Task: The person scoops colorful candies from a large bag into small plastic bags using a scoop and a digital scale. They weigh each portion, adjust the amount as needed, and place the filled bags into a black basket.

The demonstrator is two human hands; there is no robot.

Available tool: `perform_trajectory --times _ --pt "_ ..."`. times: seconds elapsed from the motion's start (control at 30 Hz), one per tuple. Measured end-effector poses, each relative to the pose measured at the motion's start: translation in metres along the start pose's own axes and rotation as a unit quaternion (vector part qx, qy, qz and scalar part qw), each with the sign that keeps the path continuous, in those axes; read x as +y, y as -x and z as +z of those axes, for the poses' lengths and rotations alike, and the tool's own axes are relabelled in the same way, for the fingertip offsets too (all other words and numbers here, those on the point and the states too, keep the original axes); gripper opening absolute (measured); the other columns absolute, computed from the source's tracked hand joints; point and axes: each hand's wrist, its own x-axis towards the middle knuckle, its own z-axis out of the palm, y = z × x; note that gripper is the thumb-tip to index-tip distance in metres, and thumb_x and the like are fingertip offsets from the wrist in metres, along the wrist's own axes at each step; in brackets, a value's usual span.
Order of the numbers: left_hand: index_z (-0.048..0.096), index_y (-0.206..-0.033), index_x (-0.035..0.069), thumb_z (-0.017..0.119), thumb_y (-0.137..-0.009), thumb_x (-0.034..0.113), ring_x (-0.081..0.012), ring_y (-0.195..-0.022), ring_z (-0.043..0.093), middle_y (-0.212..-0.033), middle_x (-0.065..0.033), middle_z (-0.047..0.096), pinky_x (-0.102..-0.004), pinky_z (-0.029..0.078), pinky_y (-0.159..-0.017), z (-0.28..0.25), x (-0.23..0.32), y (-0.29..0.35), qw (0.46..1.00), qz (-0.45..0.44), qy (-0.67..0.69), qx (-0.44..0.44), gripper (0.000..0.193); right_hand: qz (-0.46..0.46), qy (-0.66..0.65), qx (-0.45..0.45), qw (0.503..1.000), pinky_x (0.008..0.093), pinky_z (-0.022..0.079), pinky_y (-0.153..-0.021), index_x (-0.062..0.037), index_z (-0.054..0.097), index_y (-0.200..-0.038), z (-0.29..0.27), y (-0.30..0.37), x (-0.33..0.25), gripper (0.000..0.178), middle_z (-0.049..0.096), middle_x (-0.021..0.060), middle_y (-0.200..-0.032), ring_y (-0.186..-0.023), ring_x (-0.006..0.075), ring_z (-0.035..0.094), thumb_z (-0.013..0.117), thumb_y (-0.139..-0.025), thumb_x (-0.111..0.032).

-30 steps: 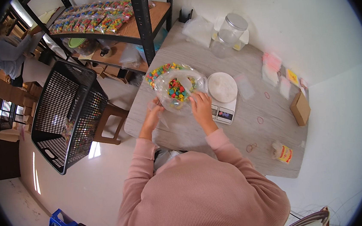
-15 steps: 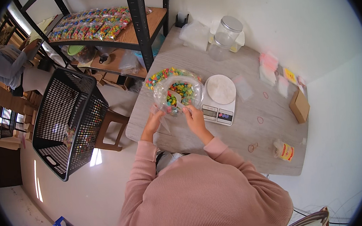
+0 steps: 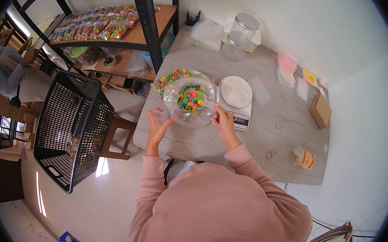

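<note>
A large clear plastic bag [image 3: 169, 95] of small multicoloured candies [image 3: 187, 102] lies open on the table, its mouth facing me. My right hand [image 3: 223, 117] is closed around the handle of a translucent scoop [image 3: 209, 104]. The scoop's head is inside the bag with candies in it. At the bag's near left edge, my left hand [image 3: 158, 127] holds a small clear plastic bag [image 3: 159, 116] between thumb and fingers. A white kitchen scale [image 3: 236, 93] with a round plate stands just right of the large bag, close to my right hand.
Clear jars [image 3: 243, 29] and a stack of clear bags [image 3: 208, 34] stand at the back. Rubber bands [image 3: 278, 125], a small cardboard box [image 3: 320, 111] and packets lie right. A black shelf [image 3: 148, 28] holds filled candy bags. A black basket [image 3: 72, 127] and another person [image 3: 5, 75] are left.
My right hand has moved right with the scoop, and candies now sit in the scoop's head. My left hand has shifted left with the small bag.
</note>
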Motion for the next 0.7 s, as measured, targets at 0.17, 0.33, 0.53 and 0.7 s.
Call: perform_trajectory --times 0.17,0.33,0.53,0.7 --pt "0.041 -0.098 0.006 0.077 -0.062 0.019 -0.0169 -0.087 0.044 -0.093 -0.0063 0.044 -0.0296 0.037 -0.078 0.010 0.039 0.011 0.988 0.102 -0.115 -0.021 0.053 0.014 -0.057 0.002 0.998 0.0214 0.032 -0.045 -0.0049 0.058 -0.083 -0.007 0.001 -0.004 0.026 0.047 -0.0018 -0.056 -0.049 0.0078 0.043 0.059 -0.085 -0.030" --pt "0.050 -0.093 0.005 0.077 -0.058 0.024 -0.0242 -0.087 0.049 -0.087 -0.0080 0.052 -0.0342 0.036 -0.077 0.023 0.059 0.013 0.953 0.162 -0.255 0.007 0.048 -0.005 -0.057 0.028 0.998 0.0223 0.033 -0.046 -0.0051 0.058 -0.079 -0.011 -0.003 -0.014 0.027 0.047 -0.0014 -0.056 -0.049 0.0088 0.044 0.060 -0.083 -0.032" --pt "0.053 -0.098 0.005 0.077 -0.057 0.030 -0.0254 -0.090 0.052 -0.092 -0.0079 0.056 -0.0366 0.034 -0.080 0.030 0.067 0.016 0.920 0.164 -0.355 0.009 0.054 -0.024 -0.077 0.011 0.997 0.0227 0.033 -0.047 -0.0052 0.057 -0.075 -0.012 -0.002 -0.039 0.027 0.046 -0.0012 -0.056 -0.050 0.0088 0.044 0.061 -0.083 -0.031" --pt "0.051 -0.108 0.003 0.077 -0.056 0.033 -0.0251 -0.092 0.051 -0.096 -0.0095 0.057 -0.0365 0.033 -0.080 0.032 0.076 0.015 0.915 0.131 -0.381 -0.022 0.065 -0.053 -0.060 -0.024 0.996 0.0215 0.033 -0.048 -0.0054 0.056 -0.074 -0.004 0.003 -0.057 0.027 0.046 -0.0012 -0.055 -0.050 0.0086 0.044 0.060 -0.084 -0.031"
